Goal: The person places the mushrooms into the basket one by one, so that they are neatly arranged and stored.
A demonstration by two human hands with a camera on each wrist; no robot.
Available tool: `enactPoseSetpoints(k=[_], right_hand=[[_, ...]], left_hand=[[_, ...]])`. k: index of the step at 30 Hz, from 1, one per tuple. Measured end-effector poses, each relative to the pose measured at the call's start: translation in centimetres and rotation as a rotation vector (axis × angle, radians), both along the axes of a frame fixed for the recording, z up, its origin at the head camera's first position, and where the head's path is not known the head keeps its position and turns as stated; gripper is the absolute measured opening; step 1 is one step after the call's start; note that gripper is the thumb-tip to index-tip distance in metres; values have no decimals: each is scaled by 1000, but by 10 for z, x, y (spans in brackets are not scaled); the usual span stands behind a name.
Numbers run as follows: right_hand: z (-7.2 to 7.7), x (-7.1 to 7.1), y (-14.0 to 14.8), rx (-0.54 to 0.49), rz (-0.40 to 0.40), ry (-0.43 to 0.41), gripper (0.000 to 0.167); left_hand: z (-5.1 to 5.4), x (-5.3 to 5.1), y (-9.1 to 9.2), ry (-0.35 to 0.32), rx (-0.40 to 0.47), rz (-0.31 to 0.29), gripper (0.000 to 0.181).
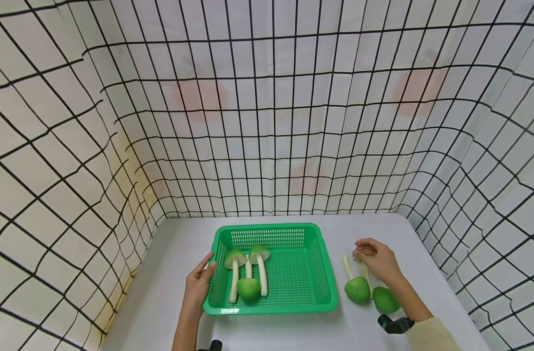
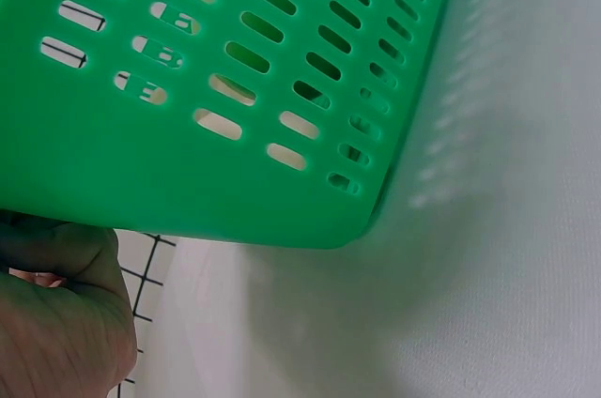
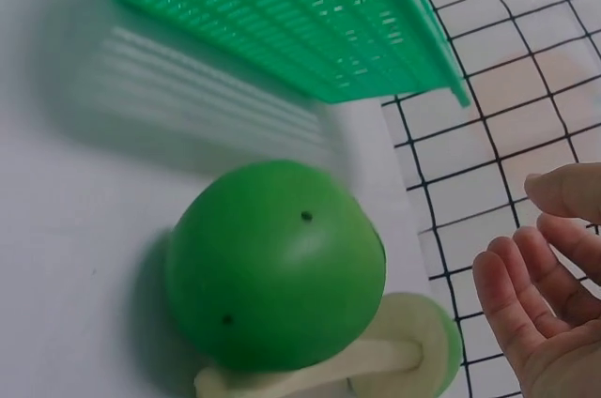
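My left hand (image 1: 196,287) grips the left rim of a green basket (image 1: 293,309); in the left wrist view the curled hand (image 2: 66,309) is against the rim of the basket (image 2: 188,191). Inside the basket's left half lie three toy mushrooms with green caps (image 1: 248,288) and pale stems. My right hand (image 1: 381,263) is over several similar mushrooms (image 1: 357,290) on the table to the basket's right, partly hiding one. In the right wrist view the right hand (image 3: 554,295) has bent, parted fingers holding nothing, beside a green cap (image 3: 277,267) and a pale-undersided mushroom (image 3: 437,346).
The white table (image 1: 170,243) is enclosed at the back and sides by black wire grid (image 1: 273,122) over pale sheeting. Another green cap (image 1: 386,300) lies near the right wrist, which wears a black band (image 1: 396,324).
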State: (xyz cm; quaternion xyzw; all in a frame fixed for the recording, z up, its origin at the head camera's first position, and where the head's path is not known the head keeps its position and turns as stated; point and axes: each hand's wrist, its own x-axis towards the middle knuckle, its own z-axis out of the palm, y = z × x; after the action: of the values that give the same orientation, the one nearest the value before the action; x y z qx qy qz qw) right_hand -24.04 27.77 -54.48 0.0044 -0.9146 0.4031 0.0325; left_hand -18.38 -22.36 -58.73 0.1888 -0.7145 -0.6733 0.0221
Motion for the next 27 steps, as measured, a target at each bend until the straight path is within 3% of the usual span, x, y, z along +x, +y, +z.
enactPoseSetpoints(k=[17,27], right_hand=[[-19,5,28,57,-16,10,41],[-35,5,42,39,-61,-47,49]], left_hand=[[0,0,0,8,1,-1,54],[-2,-1,1,8,6,8,54]])
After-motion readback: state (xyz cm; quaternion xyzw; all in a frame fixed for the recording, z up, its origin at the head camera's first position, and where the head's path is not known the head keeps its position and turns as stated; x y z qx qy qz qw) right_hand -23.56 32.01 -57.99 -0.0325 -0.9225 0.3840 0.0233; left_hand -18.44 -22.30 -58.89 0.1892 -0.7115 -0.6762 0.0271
